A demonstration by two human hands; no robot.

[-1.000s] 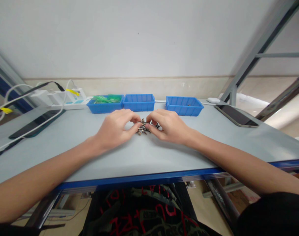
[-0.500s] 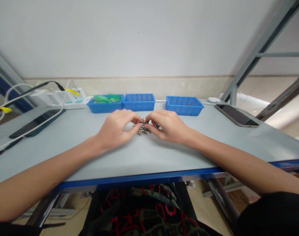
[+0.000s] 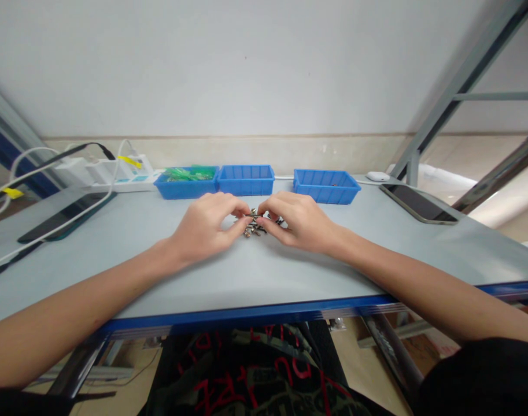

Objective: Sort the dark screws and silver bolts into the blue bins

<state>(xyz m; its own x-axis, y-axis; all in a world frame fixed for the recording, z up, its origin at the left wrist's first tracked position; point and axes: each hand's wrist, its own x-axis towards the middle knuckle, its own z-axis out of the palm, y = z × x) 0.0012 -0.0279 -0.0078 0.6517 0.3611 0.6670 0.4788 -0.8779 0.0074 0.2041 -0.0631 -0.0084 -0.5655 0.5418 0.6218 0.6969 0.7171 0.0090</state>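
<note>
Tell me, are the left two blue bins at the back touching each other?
Touching. The head view shows the bin with green parts and the middle blue bin pressed side by side with no table visible between their walls.

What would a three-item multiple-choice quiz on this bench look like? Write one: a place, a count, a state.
1. Where does the pile of small metal parts lie?
A. in a bin
B. on the table, between the hands
C. on the phone

2. How many blue bins stand along the back?
A. three
B. two
C. five

3. What is in the left bin?
A. nothing
B. metal parts
C. green pieces

Answers:
1 B, the left hand and right hand meet over the parts on the table.
2 A, left, middle bin and right bin.
3 C, green shows above its rim.
</note>
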